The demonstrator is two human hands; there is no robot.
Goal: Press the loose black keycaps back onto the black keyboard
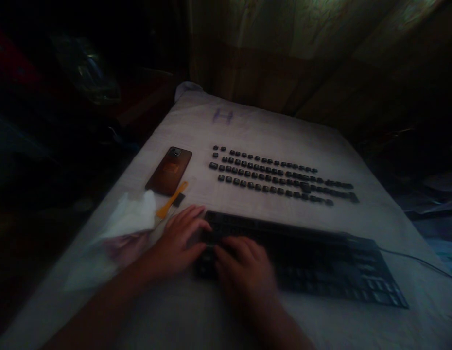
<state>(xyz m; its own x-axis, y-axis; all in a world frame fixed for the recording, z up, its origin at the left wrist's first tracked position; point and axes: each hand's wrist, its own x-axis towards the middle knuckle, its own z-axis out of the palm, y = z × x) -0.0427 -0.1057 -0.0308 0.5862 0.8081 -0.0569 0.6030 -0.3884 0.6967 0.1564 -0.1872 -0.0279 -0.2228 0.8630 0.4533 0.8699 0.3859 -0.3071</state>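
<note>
A black keyboard (313, 253) lies on the cloth-covered surface, its upper left part dark and its right-end keys in place. At its left end rests my left hand (184, 240), thumb and forefinger apart and touching the keys area. My right hand (248, 270) bends over the same left end with its fingers drawn together and pointing down; what sits between the fingertips is hidden and blurred. Beyond the keyboard, loose black keycaps (265, 176) stand in several long rows. A yellow-handled tool (171, 200), perhaps a brush, lies just past my left hand.
A brown-backed phone (170, 170) lies at the left. Nearer me is a crumpled white cloth or tissue (133, 214) with a pinkish part. The keyboard's cable (415, 257) runs off right. A curtain (284, 58) hangs behind the pale cloth (284, 131); the room is dim.
</note>
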